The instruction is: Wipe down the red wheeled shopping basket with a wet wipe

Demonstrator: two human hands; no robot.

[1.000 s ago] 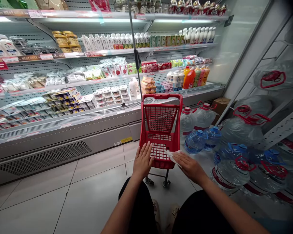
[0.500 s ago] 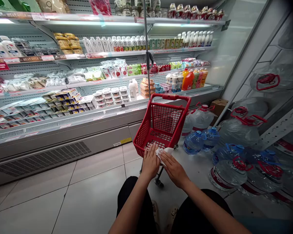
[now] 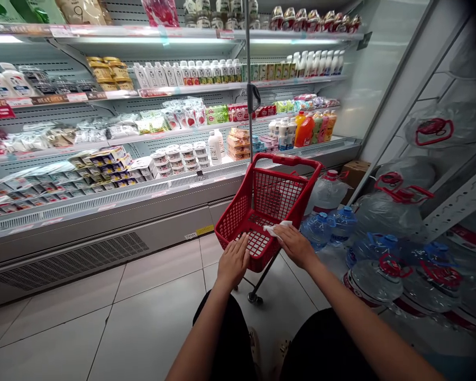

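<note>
A small red shopping cart (image 3: 234, 218) with a mesh basket stands in front of me on thin dark legs. My left hand (image 3: 234, 261) lies on its near rim at the left corner, fingers stretched out flat and nothing held. On the right side rim rests my right hand (image 3: 295, 245), its fingers pressing a crumpled white wipe (image 3: 275, 228) against the plastic. Paper or cloth, I cannot tell which. Through the basket's mesh floor the pale tiles show.
Beyond the cart runs a refrigerated display case (image 3: 174, 211), its shelves stocked with bottles, tubs and packs. Large water jugs (image 3: 375, 280) and blue-capped jugs (image 3: 317, 228) crowd the floor at right. A cardboard box (image 3: 355, 172) sits behind them.
My right hand has moved right and up with the wipe, from the near rim to the right side rim. My left hand has shifted slightly left and down. The cart has turned a little rightward.
</note>
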